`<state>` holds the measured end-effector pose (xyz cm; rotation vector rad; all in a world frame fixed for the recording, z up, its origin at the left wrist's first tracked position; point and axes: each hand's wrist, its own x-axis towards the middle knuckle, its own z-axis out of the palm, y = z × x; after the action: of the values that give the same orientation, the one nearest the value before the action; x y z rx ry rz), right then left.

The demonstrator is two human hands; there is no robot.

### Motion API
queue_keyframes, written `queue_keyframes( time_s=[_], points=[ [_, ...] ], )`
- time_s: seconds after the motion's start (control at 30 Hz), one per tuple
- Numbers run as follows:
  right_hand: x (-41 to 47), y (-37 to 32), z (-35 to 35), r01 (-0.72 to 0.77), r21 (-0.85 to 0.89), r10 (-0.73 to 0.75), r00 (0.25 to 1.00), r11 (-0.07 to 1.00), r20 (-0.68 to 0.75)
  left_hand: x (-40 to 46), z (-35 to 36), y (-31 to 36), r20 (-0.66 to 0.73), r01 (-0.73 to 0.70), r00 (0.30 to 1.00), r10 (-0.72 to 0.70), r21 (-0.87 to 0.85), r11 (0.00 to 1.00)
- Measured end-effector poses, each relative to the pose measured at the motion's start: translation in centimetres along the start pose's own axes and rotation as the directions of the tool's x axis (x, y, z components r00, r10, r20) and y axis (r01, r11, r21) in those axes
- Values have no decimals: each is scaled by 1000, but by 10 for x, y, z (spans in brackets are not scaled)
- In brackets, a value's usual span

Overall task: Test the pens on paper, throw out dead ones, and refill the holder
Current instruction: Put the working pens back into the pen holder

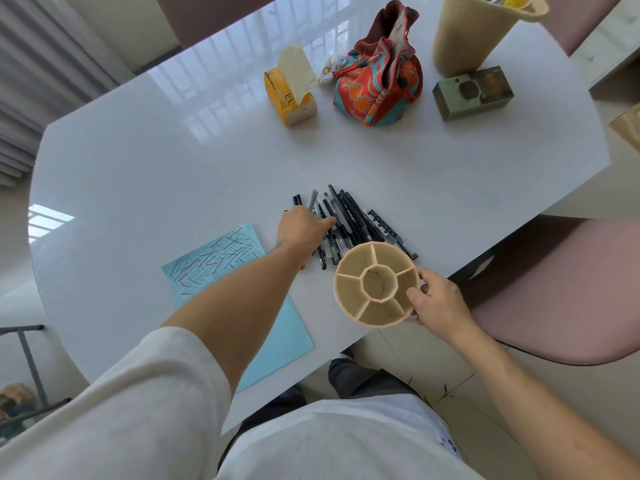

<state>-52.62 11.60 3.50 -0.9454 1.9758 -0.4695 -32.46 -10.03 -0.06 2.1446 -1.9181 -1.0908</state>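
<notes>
A round beige pen holder [375, 284] with several empty compartments stands near the table's front right edge; my right hand [438, 301] grips its rim. Just beyond it lies a pile of mostly black pens [349, 220] on the white table [173, 161]. My left hand [303, 230] rests on the left part of the pile, fingers curled over several pens; a grey pen [312, 199] sticks out above the knuckles. Whether the hand has lifted any pen cannot be told. A light blue paper [214, 261] covered with black and red test strokes lies to the left, partly under my left forearm.
At the far side stand a yellow tissue box [291, 95], a red and teal drawstring pouch [381, 81], a tall woven basket [474, 32] and a green box [472, 93]. A pink chair [561, 289] sits close to the table's right edge.
</notes>
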Motion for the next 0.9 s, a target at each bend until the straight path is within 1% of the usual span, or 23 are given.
queue_keyframes(
  time_s=[0.17,0.37,0.43,0.5,0.57,0.63,0.7,0.73,0.8,0.9],
  points=[
    [0,2,0,10,2,-10,1000,1000,12,6,1,10,21,43,999,-43,-7,999],
    [-1,1,0,19,-1,-19,1000,1000,21,6,3,10,27,33,999,-32,-26,999],
    [-1,1,0,19,0,-19,1000,1000,19,8,3,9,43,33,999,-31,-62,998],
    [0,2,0,17,-5,-17,1000,1000,15,8,1,5,81,40,996,-29,-136,990],
    [1,2,0,11,-1,-11,1000,1000,12,4,-3,-3,152,54,988,-11,-283,958],
    [1,2,0,8,6,-8,1000,1000,10,0,-10,-12,251,97,967,31,-480,872],
    [1,3,1,11,7,-12,1000,1000,13,-6,-17,-22,329,160,942,69,-619,769],
    [1,3,1,12,5,-12,1000,1000,11,-9,-20,-26,348,182,934,80,-654,734],
    [1,3,1,9,3,-9,1000,1000,9,-15,-25,-32,369,203,925,94,-687,697],
    [3,3,1,8,18,-8,1000,1000,5,-22,-29,-40,374,197,921,107,-685,701]
  ],
)
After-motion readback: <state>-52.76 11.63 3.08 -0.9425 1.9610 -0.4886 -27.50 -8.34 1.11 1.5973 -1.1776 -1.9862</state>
